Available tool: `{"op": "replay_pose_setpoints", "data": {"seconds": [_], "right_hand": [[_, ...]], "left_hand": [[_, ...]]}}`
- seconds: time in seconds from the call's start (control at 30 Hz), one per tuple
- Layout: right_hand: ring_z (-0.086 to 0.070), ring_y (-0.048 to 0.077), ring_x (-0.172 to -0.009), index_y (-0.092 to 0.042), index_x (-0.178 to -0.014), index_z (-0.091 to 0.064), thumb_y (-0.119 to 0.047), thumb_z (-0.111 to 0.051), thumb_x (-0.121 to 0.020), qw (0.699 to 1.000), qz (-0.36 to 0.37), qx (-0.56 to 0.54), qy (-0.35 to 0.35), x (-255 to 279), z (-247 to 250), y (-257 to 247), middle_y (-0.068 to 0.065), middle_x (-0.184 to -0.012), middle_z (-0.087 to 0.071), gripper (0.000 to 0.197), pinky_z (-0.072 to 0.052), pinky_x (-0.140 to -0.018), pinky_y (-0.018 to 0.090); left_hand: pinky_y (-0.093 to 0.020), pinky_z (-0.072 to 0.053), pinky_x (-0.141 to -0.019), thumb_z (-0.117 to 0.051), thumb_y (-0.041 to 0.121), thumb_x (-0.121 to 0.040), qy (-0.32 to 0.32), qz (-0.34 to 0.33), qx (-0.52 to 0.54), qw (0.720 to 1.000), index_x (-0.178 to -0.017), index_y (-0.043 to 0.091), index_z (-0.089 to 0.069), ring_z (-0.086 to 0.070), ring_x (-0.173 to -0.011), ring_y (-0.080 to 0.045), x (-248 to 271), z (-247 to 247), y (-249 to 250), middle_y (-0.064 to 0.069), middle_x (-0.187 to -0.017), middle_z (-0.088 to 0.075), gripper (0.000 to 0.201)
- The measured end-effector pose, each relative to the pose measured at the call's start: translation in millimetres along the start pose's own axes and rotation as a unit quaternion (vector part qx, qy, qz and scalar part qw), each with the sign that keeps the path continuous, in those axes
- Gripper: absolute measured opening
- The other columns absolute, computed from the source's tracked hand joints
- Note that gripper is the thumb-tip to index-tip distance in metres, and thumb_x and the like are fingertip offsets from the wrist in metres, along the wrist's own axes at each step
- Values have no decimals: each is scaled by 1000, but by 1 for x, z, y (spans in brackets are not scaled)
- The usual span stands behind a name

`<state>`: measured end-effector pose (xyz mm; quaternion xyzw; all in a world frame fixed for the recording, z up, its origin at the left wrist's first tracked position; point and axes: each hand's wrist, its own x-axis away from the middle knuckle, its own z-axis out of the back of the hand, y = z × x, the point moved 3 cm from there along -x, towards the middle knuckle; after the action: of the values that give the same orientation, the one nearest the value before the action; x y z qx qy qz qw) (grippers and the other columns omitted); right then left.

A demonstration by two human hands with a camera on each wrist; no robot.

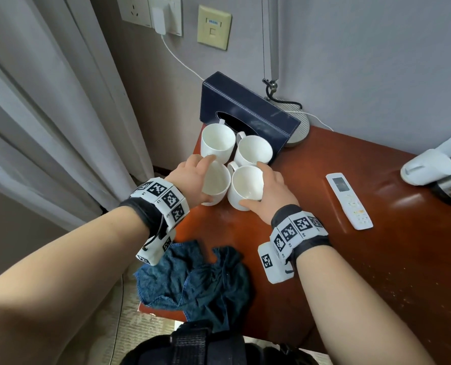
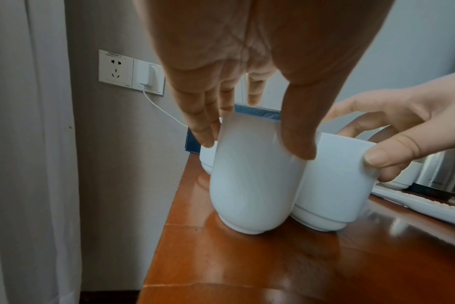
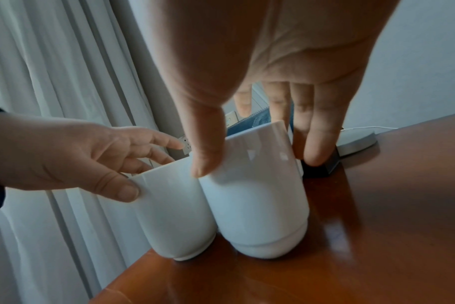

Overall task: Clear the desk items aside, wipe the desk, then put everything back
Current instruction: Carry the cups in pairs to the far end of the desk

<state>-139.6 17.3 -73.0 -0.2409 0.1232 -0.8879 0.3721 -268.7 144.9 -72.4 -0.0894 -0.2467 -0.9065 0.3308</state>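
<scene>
Left hand: my left hand [image 1: 192, 177] grips the near-left white ceramic mug [image 1: 216, 187], thumb on the near wall and fingers curled over the far rim; in the left wrist view the thumb [image 2: 298, 131] presses the side of that mug [image 2: 252, 181].

Right hand: my right hand [image 1: 267, 192] holds the near-right white ceramic mug [image 1: 245, 187] the same way, thumb on the near side, fingers over the far rim; the right wrist view shows the thumb [image 3: 208, 148] on the mug wall [image 3: 257, 197] and fingers [image 3: 317, 139] down behind it.

Mugs: both held mugs stand upright on the glossy reddish-brown wooden desk [image 1: 377, 259], touching each other at the sides. I see two more white mugs just behind them, the far-left mug [image 1: 217, 140] and the far-right mug [image 1: 253, 151], all four packed together at the desk's far left corner.

Tissue box: a dark blue leather-look tissue box [image 1: 248, 109] sits directly behind the mugs, by the wall.

Cloth: a crumpled dark teal cleaning cloth [image 1: 200, 283] lies on the near left edge of the desk, partly overhanging.

Other items: a white remote control [image 1: 349, 201] lies flat to the right of the mugs; a steel electric kettle with a white lid [image 1: 435, 172] stands at the right edge; a grey round lamp base [image 1: 302, 130] sits behind the tissue box.
</scene>
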Motion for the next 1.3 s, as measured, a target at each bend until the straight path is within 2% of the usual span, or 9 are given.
{"op": "replay_pose_setpoints", "data": {"seconds": [0.2, 0.4, 0.6, 0.7, 0.83, 1.07, 1.2, 1.3], "right_hand": [[-44, 30, -124, -31, -147, -10, -32, -66, -83, 1000, 1, -8, -6, 2, -1, 1, 4, -146, -24, 85, -43, -94, 39], [-40, 29, -129, -30, -148, -9, -35, -66, -82, 999, 7, -26, 19, 13, 14, 12, 5, -148, -22, 87, -42, -99, 41], [-22, 27, -140, -30, -149, -6, -38, -64, -84, 998, 6, 1, 56, 33, 46, 44, 4, -153, -17, 87, -30, -110, 41], [-5, 26, -146, -30, -149, -3, -45, -62, -83, 997, 5, 17, 75, 51, 64, 76, 2, -157, -10, 90, -19, -117, 43], [10, 23, -147, -33, -149, 2, -51, -59, -83, 995, -12, 35, 93, 77, 96, 131, -2, -159, 1, 92, -9, -116, 47], [13, 24, -146, -33, -149, 4, -54, -56, -84, 990, -35, 81, 106, 123, 148, 240, -1, -159, 7, 90, -2, -116, 49], [12, 24, -146, -33, -149, 2, -55, -54, -85, 987, -49, 98, 117, 143, 171, 296, -2, -159, 6, 88, -5, -118, 50], [13, 23, -146, -33, -149, 0, -53, -54, -86, 988, -57, 86, 111, 154, 183, 321, -2, -159, 6, 86, -6, -117, 48]], "left_hand": [[-39, -35, -108, -67, 31, -84, 2, 4, -3, 1000, -150, 23, -6, -29, -136, -28, 2, 1, 2, -4, -151, -17, 90], [-38, -23, -115, -66, 37, -83, 67, -36, -3, 997, -150, 26, -9, -17, -141, -25, 14, 10, 19, -3, -153, -14, 88], [-37, -25, -113, -68, 38, -81, 88, -62, -1, 994, -149, 27, -11, -20, -141, -25, 26, 9, 69, -4, -154, -11, 90], [-36, -22, -114, -69, 37, -81, 87, -82, 4, 993, -150, 26, -10, -17, -142, -25, 29, 1, 107, -5, -155, -8, 91], [-35, -22, -114, -69, 39, -80, 97, -104, -2, 990, -150, 27, -7, -15, -144, -23, 36, -13, 165, -5, -157, -8, 95], [-34, -22, -114, -70, 35, -80, 96, -134, 19, 986, -150, 26, -9, -17, -144, -21, 46, -58, 280, -2, -156, -9, 94], [-37, -23, -116, -70, 36, -80, 78, -143, 35, 986, -150, 27, -10, -18, -143, -22, 47, -85, 339, -2, -156, -10, 93], [-35, -26, -113, -68, 37, -82, 51, -147, 37, 987, -150, 28, -10, -24, -140, -21, 44, -95, 367, -1, -156, -9, 91]]}}
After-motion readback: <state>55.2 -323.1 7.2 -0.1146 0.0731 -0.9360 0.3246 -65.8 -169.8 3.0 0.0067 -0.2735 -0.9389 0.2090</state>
